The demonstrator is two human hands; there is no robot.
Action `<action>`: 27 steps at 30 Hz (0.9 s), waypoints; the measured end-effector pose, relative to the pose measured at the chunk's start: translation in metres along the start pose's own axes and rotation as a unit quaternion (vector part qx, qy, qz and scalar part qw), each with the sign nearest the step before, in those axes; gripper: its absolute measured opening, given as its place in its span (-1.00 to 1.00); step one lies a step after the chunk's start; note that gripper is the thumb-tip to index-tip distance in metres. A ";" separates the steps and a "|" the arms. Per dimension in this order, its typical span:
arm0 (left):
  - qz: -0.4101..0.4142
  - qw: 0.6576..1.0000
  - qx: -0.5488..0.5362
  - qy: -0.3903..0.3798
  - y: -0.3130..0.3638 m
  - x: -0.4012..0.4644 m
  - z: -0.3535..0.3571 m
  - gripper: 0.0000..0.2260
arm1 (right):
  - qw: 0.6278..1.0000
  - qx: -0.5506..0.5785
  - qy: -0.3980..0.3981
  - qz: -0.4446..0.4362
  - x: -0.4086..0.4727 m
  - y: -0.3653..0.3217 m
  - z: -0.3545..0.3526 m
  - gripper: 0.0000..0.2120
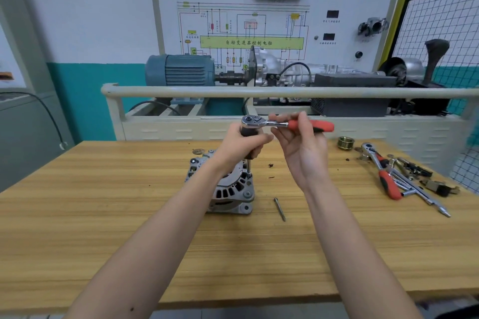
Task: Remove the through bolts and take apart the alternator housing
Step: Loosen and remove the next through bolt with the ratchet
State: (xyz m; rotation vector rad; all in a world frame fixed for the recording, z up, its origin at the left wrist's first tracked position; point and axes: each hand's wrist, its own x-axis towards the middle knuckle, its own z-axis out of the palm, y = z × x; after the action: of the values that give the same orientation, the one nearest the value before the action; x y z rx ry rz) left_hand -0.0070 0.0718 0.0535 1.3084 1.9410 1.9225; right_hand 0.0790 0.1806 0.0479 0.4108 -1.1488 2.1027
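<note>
flanking alternator (228, 186): loose bolt (280, 209), tools (396, 179)

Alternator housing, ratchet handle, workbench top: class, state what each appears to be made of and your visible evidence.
Alternator housing: probably cast aluminium, dull grey with moulded vent slots. Ratchet handle: shiny chromed steel head, red grip looks plastic or rubber. Workbench top: wood or wood-grain laminate, streaked tan.

Below the left hand (242, 144), which grips the black handle under the ratchet (261, 122), the alternator (230, 189) blocks the way straight down. Just right of that grip a loose bolt (280, 209) lies on the wooden table (103, 215). Far right of the right hand (302, 147), tools (399, 176) and a pulley (346, 142) crowd the table. Behind the grip, a rail (181, 91) closes the way. Left of the grip and toward the person, bare wood lies open.
</note>
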 end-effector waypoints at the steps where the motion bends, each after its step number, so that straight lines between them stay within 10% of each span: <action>1: 0.000 1.000 -0.001 -0.022 0.002 0.001 -0.004 -0.77 | 1.000 0.002 0.000 0.026 0.010 -0.001 0.001 -0.72; 8: -0.031 0.997 -0.036 -0.056 0.000 0.005 -0.004 -0.54 | 0.988 0.060 -0.009 0.144 0.044 0.001 0.011 -0.70; 20: -0.043 0.992 -0.029 0.118 -0.004 0.009 0.017 -0.81 | 0.991 0.029 0.071 -0.112 -0.043 0.026 0.021 -0.87; 27: -0.019 0.998 0.053 -0.007 0.004 -0.002 0.004 -0.69 | 0.996 0.013 0.050 0.079 0.023 -0.003 0.008 -0.75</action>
State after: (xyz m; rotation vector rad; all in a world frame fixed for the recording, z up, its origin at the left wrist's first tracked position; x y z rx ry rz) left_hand -0.0018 0.0730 0.0553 1.2975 2.0712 1.8125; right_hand 0.0644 0.1851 0.0677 0.2300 -1.1296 2.2493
